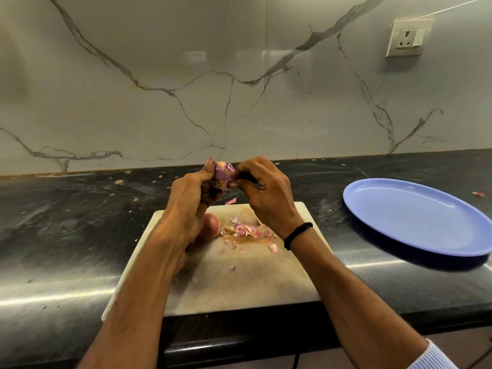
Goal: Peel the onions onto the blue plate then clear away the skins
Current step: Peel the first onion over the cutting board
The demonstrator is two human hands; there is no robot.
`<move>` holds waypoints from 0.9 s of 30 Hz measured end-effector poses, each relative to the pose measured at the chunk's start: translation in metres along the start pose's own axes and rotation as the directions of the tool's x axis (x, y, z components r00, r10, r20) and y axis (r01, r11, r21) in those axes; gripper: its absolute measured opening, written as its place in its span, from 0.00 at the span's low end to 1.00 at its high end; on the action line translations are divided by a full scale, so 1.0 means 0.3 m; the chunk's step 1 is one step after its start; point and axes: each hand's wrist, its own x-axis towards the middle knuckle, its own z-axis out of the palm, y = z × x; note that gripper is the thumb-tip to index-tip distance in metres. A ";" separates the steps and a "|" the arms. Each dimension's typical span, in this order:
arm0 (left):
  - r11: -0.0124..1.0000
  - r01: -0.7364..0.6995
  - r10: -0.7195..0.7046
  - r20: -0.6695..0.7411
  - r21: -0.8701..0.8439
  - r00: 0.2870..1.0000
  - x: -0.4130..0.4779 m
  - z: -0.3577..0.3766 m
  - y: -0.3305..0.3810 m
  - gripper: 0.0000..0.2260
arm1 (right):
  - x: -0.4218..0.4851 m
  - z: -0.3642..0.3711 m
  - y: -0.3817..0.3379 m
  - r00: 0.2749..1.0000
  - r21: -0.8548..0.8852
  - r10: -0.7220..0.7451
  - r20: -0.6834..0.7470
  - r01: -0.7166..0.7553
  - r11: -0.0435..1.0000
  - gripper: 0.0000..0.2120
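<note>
A small purple onion (pixel 223 172), partly stripped, is held up above the far edge of the white cutting board (pixel 239 283). My left hand (pixel 191 195) grips it from the left with the thumb on top. My right hand (pixel 263 193) pinches a strip of its skin on the right side. A piece of pink skin (pixel 231 201) hangs in the air just below the onion. An unpeeled brown onion (pixel 210 226) lies on the board, partly hidden behind my left wrist. Loose pink skins (pixel 246 230) are piled on the board. The blue plate (pixel 418 217) sits bare at the right.
The board lies on a black stone counter (pixel 66 222) whose front edge runs just below the board. A marble wall stands behind, with a power socket (pixel 406 38) at the upper right. One skin scrap (pixel 478 193) lies on the counter past the plate.
</note>
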 end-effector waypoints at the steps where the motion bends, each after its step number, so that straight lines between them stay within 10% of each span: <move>1: 1.000 -0.001 0.001 0.000 -0.001 1.000 -0.001 0.001 0.001 0.17 | 0.000 0.000 0.001 1.000 -0.006 -0.007 -0.003 0.007 1.000 0.04; 27: 0.983 0.046 -0.054 -0.045 -0.179 0.998 -0.025 0.006 0.025 0.16 | -0.002 -0.002 -0.006 0.999 -0.054 0.044 -0.026 -0.046 0.997 0.10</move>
